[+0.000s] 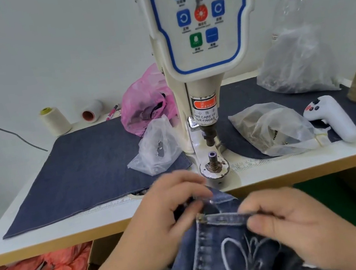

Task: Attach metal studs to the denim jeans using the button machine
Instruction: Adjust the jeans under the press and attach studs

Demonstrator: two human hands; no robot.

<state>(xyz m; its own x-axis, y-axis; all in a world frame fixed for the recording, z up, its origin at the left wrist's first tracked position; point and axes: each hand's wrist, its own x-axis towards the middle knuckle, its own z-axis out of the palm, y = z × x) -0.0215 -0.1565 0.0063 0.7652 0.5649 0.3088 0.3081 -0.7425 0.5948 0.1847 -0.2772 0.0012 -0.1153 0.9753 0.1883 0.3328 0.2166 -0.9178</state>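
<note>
Both hands hold the jeans (219,260) in front of the table edge, not yet under the button machine (204,116). The left hand (161,210) pinches the top of the cloth, and the right hand (289,215) pinches the pocket edge. The cloth could bunch up on the bottom post (213,160) — then a stud lands crooked. Fingers could get squashed too (the label warns of this) — they grip very near the spot.
</note>
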